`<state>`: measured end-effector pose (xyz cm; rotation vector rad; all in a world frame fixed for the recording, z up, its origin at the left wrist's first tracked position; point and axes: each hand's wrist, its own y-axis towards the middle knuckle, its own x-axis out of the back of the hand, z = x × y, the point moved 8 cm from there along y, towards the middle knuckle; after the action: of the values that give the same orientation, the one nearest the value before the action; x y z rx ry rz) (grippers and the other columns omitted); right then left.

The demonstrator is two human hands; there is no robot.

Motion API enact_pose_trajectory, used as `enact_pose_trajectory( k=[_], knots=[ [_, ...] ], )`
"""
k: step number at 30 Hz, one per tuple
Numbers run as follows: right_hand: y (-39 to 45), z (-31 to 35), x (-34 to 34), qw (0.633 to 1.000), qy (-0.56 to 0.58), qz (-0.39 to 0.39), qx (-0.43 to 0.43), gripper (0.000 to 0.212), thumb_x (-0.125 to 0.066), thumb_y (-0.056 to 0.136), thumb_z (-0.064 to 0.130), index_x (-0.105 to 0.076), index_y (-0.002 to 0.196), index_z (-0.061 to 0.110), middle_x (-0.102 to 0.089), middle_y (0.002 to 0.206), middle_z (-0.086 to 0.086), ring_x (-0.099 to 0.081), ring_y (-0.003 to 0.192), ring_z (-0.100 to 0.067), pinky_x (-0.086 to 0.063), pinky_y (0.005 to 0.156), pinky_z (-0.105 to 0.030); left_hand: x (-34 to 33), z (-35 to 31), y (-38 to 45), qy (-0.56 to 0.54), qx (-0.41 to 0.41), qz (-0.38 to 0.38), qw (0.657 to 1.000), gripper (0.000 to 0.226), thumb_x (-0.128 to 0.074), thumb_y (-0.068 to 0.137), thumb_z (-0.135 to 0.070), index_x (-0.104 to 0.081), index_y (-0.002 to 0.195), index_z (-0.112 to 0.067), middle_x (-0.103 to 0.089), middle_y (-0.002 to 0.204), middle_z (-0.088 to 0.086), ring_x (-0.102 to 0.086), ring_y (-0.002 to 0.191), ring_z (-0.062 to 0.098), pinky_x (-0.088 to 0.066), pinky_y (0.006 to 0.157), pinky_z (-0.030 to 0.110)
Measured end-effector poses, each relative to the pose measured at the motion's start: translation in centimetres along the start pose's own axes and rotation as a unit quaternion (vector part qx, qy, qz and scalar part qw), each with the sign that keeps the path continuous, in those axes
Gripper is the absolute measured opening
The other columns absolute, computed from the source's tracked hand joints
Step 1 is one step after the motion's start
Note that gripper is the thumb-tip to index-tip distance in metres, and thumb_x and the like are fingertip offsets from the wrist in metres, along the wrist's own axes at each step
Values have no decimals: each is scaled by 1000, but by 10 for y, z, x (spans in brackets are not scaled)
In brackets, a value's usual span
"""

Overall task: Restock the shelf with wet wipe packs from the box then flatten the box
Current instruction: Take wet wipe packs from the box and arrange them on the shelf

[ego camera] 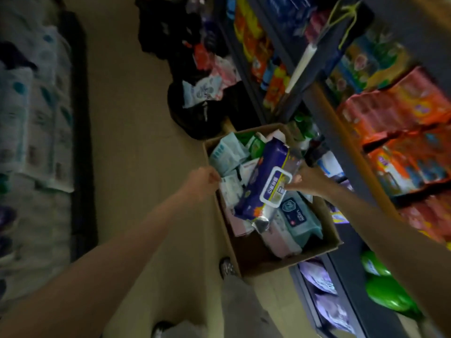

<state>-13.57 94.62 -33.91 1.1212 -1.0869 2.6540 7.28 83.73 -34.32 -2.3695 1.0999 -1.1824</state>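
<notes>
An open cardboard box (246, 254) stands on the floor beside the shelf, holding several wet wipe packs. A large purple pack (266, 181) with a white lid lies slanted on top of the others. My right hand (306, 180) grips this purple pack at its right edge. My left hand (203, 180) is closed on the box's left rim. Teal packs (227, 154) sit at the box's far side. A teal and a pink pack (292, 225) lie at its near side. The shelf (346, 147) runs along the right.
The shelf on the right carries orange, red and green packaged goods (400, 123). Black bags (195, 106) with more packs lie on the floor beyond the box. Stacked paper rolls (31, 123) line the left side. My leg and shoes show below the box.
</notes>
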Motion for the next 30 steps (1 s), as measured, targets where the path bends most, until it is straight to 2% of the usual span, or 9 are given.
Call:
enact_pose_trajectory(
  k=[3,7,11,14,16,19,22,25,30],
  knots=[
    [26,-53,-13,996,46,14,-75,25,-66,85,22,-46,70,23,-57,53,24,-55,62,10,-38,50,-8,-34,-13,23,17,8,11,1000,25,-49,89,-1,-62,111,0,-63,114,18,-58,110,32,-44,90,30],
    [59,-89,-50,979,134,35,-151,43,-67,83,33,-56,117,10,-61,114,-9,-58,97,-24,-44,72,-32,-57,-27,52,29,17,20,999,23,-49,89,0,-62,109,1,-64,112,20,-59,107,33,-44,88,30],
    [66,-99,-68,955,227,-20,-189,61,-76,74,31,-46,119,2,-55,112,-6,-55,99,-22,-47,83,-34,-77,-30,71,23,15,9,1000,20,-50,86,2,-61,102,5,-65,105,24,-61,101,39,-47,86,37],
    [76,-94,-83,938,272,-71,-203,107,-80,47,54,-38,130,0,-51,128,-14,-54,114,-29,-48,96,-43,-100,-26,74,45,25,30,998,22,-51,88,-1,-58,108,5,-64,110,19,-59,105,34,-44,82,28],
    [80,-84,-95,920,299,-85,-236,123,-80,58,49,-9,144,-1,-26,147,-20,-28,137,-35,-33,108,-45,-111,-24,74,56,23,33,998,23,-51,88,-7,-58,109,-1,-65,111,14,-60,106,28,-42,81,23],
    [87,-84,-99,902,285,-134,-297,124,-78,69,40,11,144,-1,-7,151,-21,-7,141,-38,-22,111,-46,-109,-22,74,63,15,25,998,23,-51,87,-6,-58,109,-1,-65,110,15,-60,104,29,-45,86,28],
    [89,-96,-100,886,294,-187,-305,111,-78,68,36,-3,143,2,-16,146,-21,-16,138,-38,-28,108,-47,-93,-9,74,30,30,3,999,23,-50,86,2,-57,108,4,-63,108,24,-61,99,35,-50,82,30],
    [81,-105,-95,896,267,-204,-291,96,-76,71,33,-17,136,-3,-24,141,-21,-27,132,-37,-35,103,-44,-75,5,69,27,44,-22,998,26,-47,89,1,-54,114,5,-61,111,23,-54,86,21,-39,52,2],
    [64,-84,-70,921,166,-236,-261,94,-77,68,33,-22,134,-5,-27,138,-21,-30,129,-37,-35,102,-49,-64,12,55,34,18,-44,998,29,-44,90,0,-52,118,3,-62,113,21,-57,92,28,-35,50,5]
  ],
)
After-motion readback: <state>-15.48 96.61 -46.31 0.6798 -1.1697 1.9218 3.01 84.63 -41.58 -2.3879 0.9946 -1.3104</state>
